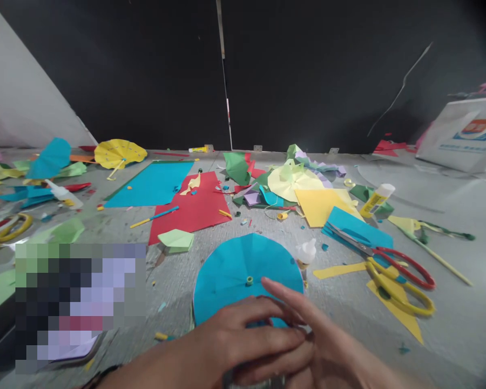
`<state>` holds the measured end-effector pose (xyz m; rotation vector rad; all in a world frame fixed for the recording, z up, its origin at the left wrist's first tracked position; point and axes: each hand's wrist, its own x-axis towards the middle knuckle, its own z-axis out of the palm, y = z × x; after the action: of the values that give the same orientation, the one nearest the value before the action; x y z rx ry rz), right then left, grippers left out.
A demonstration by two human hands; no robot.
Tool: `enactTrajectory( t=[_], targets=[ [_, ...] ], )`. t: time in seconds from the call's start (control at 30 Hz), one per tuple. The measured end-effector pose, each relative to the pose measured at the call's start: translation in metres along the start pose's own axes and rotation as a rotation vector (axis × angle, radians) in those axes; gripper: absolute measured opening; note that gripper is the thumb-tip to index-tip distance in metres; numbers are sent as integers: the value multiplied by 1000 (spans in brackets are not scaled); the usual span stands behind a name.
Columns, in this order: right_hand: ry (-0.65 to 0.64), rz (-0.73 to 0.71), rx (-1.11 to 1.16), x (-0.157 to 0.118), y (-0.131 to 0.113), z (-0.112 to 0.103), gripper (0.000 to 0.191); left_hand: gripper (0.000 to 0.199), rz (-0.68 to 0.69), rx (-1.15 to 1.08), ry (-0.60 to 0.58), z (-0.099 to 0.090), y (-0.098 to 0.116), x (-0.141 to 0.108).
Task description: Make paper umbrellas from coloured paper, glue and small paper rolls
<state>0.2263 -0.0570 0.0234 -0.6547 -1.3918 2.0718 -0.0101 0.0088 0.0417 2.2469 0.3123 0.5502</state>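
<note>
A round blue paper disc [227, 265] with fold lines and a small green rolled-paper ring [249, 281] at its centre lies before me. Over its lower right part, my left hand [243, 335] is closed, its curled fingers meeting my right hand [322, 329]. My right index finger points toward the ring while its other fingers are curled in. Whatever lies between the hands is hidden; a dark greyish piece shows beneath them at the bottom edge. A small white-capped glue bottle [308, 253] stands just beyond the disc's right side.
Red-and-yellow scissors [397, 278], a yellow strip [340, 269] and a glue stick [377, 200] lie right. Red [190, 208] and blue sheets [152, 183] lie behind. Left are a blurred-out phone-like object [76, 308], a glue bottle [63, 194] and a yellow fan [120, 153]. A white bag [461, 135] stands far right.
</note>
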Motion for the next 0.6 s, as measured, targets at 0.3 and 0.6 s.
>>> enactTrajectory(
  t=[0.3,0.6],
  targets=[
    [105,-33,80,18,48,-16,88,55,71,128,-54,-3,0,-2],
    [72,-95,6,17,57,-26,87,51,167,26,-16,1,-7,3]
  ],
)
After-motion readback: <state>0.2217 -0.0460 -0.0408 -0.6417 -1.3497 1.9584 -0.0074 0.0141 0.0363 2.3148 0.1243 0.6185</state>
